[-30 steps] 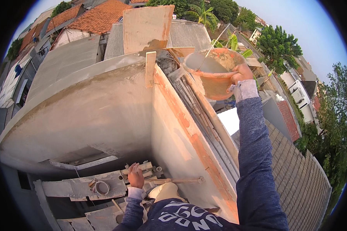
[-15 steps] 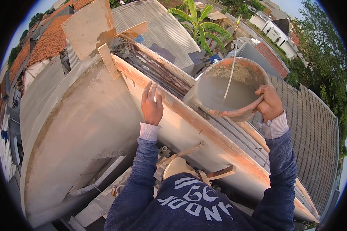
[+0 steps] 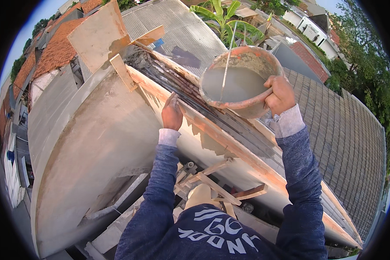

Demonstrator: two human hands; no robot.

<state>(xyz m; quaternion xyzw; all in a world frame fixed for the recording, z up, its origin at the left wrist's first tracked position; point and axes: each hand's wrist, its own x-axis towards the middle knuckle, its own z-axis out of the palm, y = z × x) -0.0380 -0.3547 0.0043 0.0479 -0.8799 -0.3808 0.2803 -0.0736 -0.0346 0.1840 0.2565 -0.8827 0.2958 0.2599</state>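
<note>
My right hand [image 3: 280, 95] grips the rim of a mortar-stained bucket [image 3: 255, 110], its thumb and fingers closed over the edge. Grey watery liquid [image 3: 234, 84] lies in the tilted bucket, and its thin pale bail handle [image 3: 227, 63] stands up across the opening. The bucket hangs over a long narrow form between wooden boards, where dark reinforcing bars [image 3: 177, 82] run lengthwise. My left hand [image 3: 172, 116] closes its fingers over the top edge of the near formwork board [image 3: 247, 158]. A wet dark patch [image 3: 210, 143] streaks down this board's near face.
A curved grey concrete wall [image 3: 95, 151] rises on the left, with an upright board [image 3: 97, 34] at its far end. Wooden braces [image 3: 219, 188] cross below me. Tiled roofing [image 3: 333, 134] slopes away at right; a corrugated roof [image 3: 169, 30] and banana plant [image 3: 227, 21] lie beyond.
The bucket and my right hand have moved left. My left hand's fingers, spread before, have closed on the board edge. Wet streaks have appeared on the board's near face.
</note>
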